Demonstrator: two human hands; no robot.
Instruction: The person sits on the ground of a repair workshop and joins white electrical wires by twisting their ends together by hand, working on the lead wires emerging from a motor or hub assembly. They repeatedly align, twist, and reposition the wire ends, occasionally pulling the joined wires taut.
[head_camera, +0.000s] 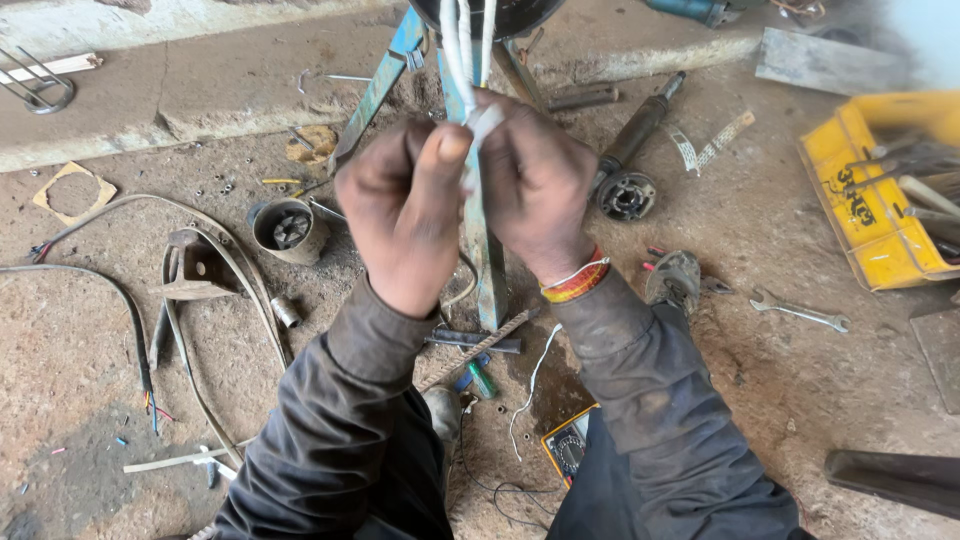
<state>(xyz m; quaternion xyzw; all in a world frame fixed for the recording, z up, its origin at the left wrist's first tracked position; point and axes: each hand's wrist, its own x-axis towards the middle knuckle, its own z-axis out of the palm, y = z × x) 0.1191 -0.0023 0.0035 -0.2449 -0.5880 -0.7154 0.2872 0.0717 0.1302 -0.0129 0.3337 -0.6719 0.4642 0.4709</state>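
Your left hand (405, 210) and right hand (535, 185) both pinch the thin white wires (462, 50) that hang from the dark round part up top, in front of the blue stand (487, 260). They look light and bendy, so hold them gently near the ends.

White sleeved wires (458, 50) are pinched between the left hand (405, 205) and the right hand (535, 185) — just in front of a blue metal stand (488, 260). A spanner (800, 312) and a yellow toolbox (872, 195) are seen toward the floor's right edge.
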